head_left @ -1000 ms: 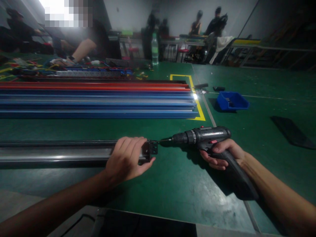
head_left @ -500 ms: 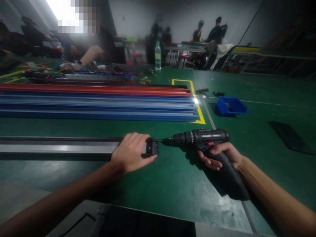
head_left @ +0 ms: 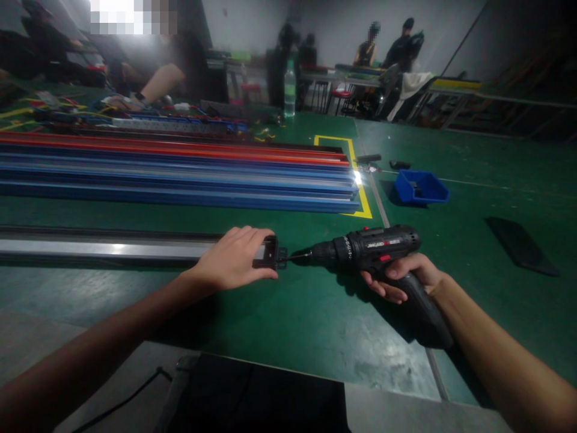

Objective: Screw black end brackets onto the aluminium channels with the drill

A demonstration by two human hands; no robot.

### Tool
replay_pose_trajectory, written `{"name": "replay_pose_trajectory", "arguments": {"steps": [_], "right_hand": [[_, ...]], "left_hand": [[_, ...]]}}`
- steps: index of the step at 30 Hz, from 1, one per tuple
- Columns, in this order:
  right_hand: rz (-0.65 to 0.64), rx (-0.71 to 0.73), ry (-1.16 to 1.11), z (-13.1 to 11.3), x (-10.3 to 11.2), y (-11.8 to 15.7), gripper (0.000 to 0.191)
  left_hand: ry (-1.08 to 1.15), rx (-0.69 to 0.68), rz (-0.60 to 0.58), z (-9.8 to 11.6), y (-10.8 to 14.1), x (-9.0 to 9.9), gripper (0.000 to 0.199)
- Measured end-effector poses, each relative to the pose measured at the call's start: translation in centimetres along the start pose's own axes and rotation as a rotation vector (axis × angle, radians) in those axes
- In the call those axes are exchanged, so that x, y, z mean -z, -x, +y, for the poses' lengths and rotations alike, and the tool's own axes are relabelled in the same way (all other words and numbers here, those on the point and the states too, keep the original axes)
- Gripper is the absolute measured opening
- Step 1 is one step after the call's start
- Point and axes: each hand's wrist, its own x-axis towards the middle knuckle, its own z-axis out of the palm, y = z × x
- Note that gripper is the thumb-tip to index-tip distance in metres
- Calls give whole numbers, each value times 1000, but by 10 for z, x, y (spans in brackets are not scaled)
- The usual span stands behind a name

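Observation:
A long metal profile (head_left: 112, 248), dark-edged with a bright silver face, lies along the near side of the green table. My left hand (head_left: 234, 257) is wrapped over its right end, thumb on the near side, just behind a black end cap (head_left: 271, 252). My right hand (head_left: 410, 276) grips a black cordless drill (head_left: 378, 245) by its handle. The drill points left, and its thin bit (head_left: 298, 257) reaches the end cap's outer face. Whether the tip sits in a screw is too small to tell.
Blue and red profiles (head_left: 180, 174) lie in a bundle behind, beside yellow tape (head_left: 363, 201). To the right are a blue bin (head_left: 421, 187) with small dark parts and a flat black piece (head_left: 520, 245). A bottle (head_left: 290, 90) stands farther back; other people sit beyond.
The view has shifted slightly. The profile's end and my left hand sit a little farther left, and the drill's bit is now lined up with the cap's middle rather than its far edge.

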Motion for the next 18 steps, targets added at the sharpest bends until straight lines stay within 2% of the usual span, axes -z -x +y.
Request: {"name": "replay_pose_trajectory", "arguments": {"steps": [5,18], "right_hand": [[-35,-22,53,3,2,0,41],[15,-39,10,-1,0,1,42]], "left_hand": [[-8,3,16,0,0,0,72],[-39,-2,30,1,1,0,72]]}}
